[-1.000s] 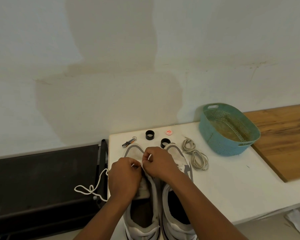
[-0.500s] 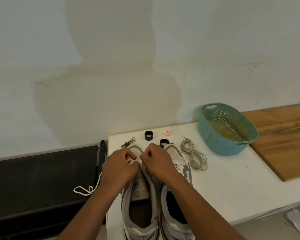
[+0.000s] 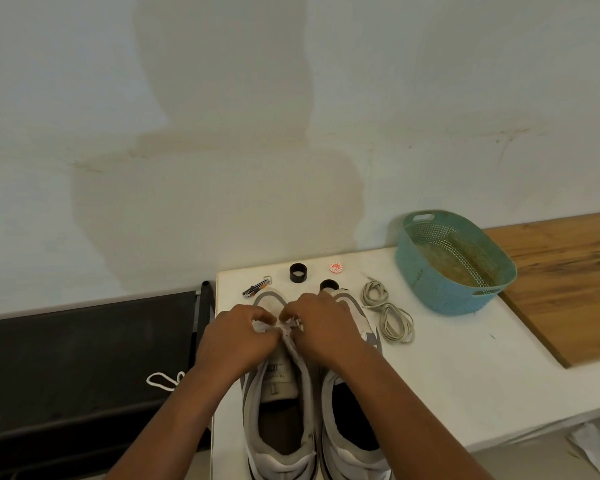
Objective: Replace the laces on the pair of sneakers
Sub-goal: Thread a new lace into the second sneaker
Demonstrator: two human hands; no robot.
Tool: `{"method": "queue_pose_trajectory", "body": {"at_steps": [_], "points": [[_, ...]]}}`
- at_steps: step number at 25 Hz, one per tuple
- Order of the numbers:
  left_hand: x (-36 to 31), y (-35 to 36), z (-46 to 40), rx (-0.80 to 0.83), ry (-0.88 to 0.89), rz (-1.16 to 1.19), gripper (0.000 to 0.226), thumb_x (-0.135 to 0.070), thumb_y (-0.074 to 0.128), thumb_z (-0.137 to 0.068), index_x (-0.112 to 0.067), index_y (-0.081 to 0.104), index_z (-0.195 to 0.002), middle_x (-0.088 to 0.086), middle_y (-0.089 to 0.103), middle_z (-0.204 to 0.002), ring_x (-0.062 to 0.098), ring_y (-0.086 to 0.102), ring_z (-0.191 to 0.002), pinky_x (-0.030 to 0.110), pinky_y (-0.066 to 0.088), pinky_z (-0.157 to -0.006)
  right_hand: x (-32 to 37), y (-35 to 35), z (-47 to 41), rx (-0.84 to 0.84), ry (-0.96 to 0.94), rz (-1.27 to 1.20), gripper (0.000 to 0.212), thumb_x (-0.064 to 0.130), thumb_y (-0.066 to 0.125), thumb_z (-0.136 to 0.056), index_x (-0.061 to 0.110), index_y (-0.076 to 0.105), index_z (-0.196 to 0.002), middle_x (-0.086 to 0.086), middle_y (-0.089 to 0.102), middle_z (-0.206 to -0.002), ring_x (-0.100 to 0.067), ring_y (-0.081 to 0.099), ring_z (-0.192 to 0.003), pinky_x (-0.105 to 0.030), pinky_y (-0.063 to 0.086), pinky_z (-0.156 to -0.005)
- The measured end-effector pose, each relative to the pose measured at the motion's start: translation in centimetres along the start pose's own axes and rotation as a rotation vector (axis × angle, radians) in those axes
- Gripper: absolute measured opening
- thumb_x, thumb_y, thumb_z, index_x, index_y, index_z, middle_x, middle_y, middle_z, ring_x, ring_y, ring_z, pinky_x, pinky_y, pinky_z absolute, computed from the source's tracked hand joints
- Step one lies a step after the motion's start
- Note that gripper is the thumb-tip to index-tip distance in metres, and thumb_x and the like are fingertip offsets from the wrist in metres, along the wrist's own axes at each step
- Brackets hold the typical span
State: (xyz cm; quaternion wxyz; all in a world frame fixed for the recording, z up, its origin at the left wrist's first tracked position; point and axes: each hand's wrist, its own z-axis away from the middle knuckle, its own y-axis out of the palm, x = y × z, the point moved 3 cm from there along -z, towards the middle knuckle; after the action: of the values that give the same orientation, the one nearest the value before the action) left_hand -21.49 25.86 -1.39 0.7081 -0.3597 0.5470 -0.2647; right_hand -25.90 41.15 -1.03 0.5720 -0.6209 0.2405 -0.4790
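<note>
1. Head view: two grey-and-white sneakers stand side by side on a white table [image 3: 447, 375], toes toward the wall, heels toward the person.
2. The left sneaker [image 3: 278, 420] has its tongue showing and its upper eyelets unlaced.
3. The right sneaker [image 3: 352, 427] lies touching it, its toe partly hidden under the right wrist.
4. The left hand [image 3: 238, 336] has its fingers curled and pinches a white lace [image 3: 284, 328] over the front of the left sneaker.
5. The right hand [image 3: 321, 325] is curled too and pinches the same lace just beside the left hand; the two hands nearly touch.
6. A loose end of white lace [image 3: 163, 380] hangs off the table's left edge, over a dark bench [image 3: 66, 358].
7. A coil of grey laces [image 3: 388, 315] lies on the table just right of the right sneaker.
8. Beyond the toes lie a small metal tool [image 3: 255, 289], two black rings [image 3: 298, 273] and a red-and-white cap [image 3: 336, 267].
9. A teal basket [image 3: 430, 278] stands at the table's far right, beside a wooden board [image 3: 568, 289].
</note>
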Motion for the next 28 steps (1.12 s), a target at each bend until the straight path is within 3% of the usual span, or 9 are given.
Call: {"method": "queue_pose_trajectory", "body": {"at_steps": [4, 7, 10, 12, 14, 15, 17, 21, 28], "points": [[-0.2, 0.2, 0.3, 0.038, 0.030, -0.068, 0.042, -0.057, 0.070, -0.086, -0.040, 0.068, -0.125, -0.011, 0.064, -0.135, 0.012, 0.061, -0.118, 0.026, 0.046, -0.092, 0.2, -0.2, -0.4, -0.154, 0.042, 0.126, 0.019, 0.032, 0.060, -0.097, 0.027, 0.073, -0.109, 0.003, 0.072, -0.108, -0.023, 0.057, -0.110, -0.040, 0.040, -0.094], [-0.3, -0.1, 0.7, 0.033, 0.060, -0.183, 0.050, -0.056, 0.071, -0.085, -0.042, 0.063, -0.132, -0.013, 0.063, -0.136, 0.012, 0.062, -0.118, 0.030, 0.051, -0.095, -0.2, -0.3, -0.3, -0.095, 0.158, -0.110, 0.014, 0.026, 0.061, -0.092, 0.026, 0.075, -0.092, 0.008, 0.073, -0.095, -0.017, 0.065, -0.096, -0.035, 0.051, -0.085], [-0.3, -0.1, 0.8, 0.043, 0.062, -0.216, 0.052, -0.056, 0.070, -0.085, -0.041, 0.061, -0.134, -0.015, 0.065, -0.134, 0.010, 0.063, -0.114, 0.029, 0.053, -0.093, -0.3, -2.1, -0.1, -0.149, 0.232, -0.663, 0.019, 0.012, 0.055, -0.095, 0.016, 0.073, -0.088, 0.008, 0.074, -0.090, -0.012, 0.069, -0.086, -0.034, 0.054, -0.080], [-0.3, -0.1, 0.9, 0.045, 0.058, -0.207, 0.052, -0.056, 0.071, -0.084, -0.042, 0.062, -0.134, -0.016, 0.065, -0.132, 0.010, 0.063, -0.113, 0.028, 0.053, -0.091, -0.3, -3.7, 0.1, -0.216, 0.250, -1.297, 0.021, 0.007, 0.047, -0.103, 0.007, 0.064, -0.091, -0.006, 0.076, -0.091, -0.022, 0.072, -0.082, -0.039, 0.057, -0.082], [-0.2, -0.1, 0.9, 0.045, 0.052, -0.192, 0.051, -0.055, 0.072, -0.084, -0.043, 0.062, -0.132, -0.017, 0.065, -0.132, 0.009, 0.064, -0.112, 0.029, 0.054, -0.092, -0.1, -4.7, 0.3, -0.216, 0.212, -1.741, 0.018, 0.008, 0.042, -0.107, 0.009, 0.055, -0.094, -0.013, 0.069, -0.078, -0.022, 0.059, -0.059, -0.038, 0.055, -0.063], [-0.2, -0.1, 0.8, 0.048, 0.049, -0.183, 0.050, -0.054, 0.072, -0.084, -0.042, 0.063, -0.132, -0.017, 0.065, -0.132, 0.009, 0.064, -0.112, 0.029, 0.054, -0.092, -0.3, -5.0, 0.4, -0.225, 0.208, -1.718, 0.013, 0.012, 0.045, -0.106, 0.012, 0.053, -0.096, -0.011, 0.062, -0.072, -0.016, 0.047, -0.052, -0.031, 0.046, -0.053], [-0.2, -0.1, 0.8, 0.052, 0.046, -0.175, 0.050, -0.054, 0.072, -0.084, -0.041, 0.063, -0.132, -0.015, 0.066, -0.131, 0.009, 0.064, -0.111, 0.029, 0.054, -0.093, -0.8, -4.3, 0.4, -0.198, 0.187, -1.187, 0.008, 0.024, 0.060, -0.099, 0.018, 0.057, -0.103, -0.002, 0.060, -0.074, -0.009, 0.046, -0.053, -0.023, 0.036, -0.051], [-0.2, 0.0, 0.7, 0.050, 0.062, -0.197, 0.051, -0.054, 0.071, -0.085, -0.042, 0.062, -0.133, -0.016, 0.062, -0.137, 0.010, 0.061, -0.119, 0.029, 0.052, -0.096, 0.0, -0.1, 0.2, 0.022, 0.011, 0.014, 0.026, 0.026, 0.063, -0.094, 0.019, 0.065, -0.119, -0.004, 0.065, -0.111, -0.020, 0.058, -0.109, -0.030, 0.048, -0.082], [0.3, 0.1, 0.6, 0.059, 0.059, -0.177, 0.052, -0.057, 0.073, -0.084, -0.043, 0.062, -0.132, -0.017, 0.061, -0.138, 0.010, 0.060, -0.120, 0.029, 0.051, -0.097, 0.3, -1.0, 0.0, -0.117, 0.013, 0.036, 0.011, 0.023, 0.058, -0.094, 0.013, 0.058, -0.099, -0.006, 0.063, -0.096, -0.024, 0.052, -0.097, -0.033, 0.042, -0.073]]}}
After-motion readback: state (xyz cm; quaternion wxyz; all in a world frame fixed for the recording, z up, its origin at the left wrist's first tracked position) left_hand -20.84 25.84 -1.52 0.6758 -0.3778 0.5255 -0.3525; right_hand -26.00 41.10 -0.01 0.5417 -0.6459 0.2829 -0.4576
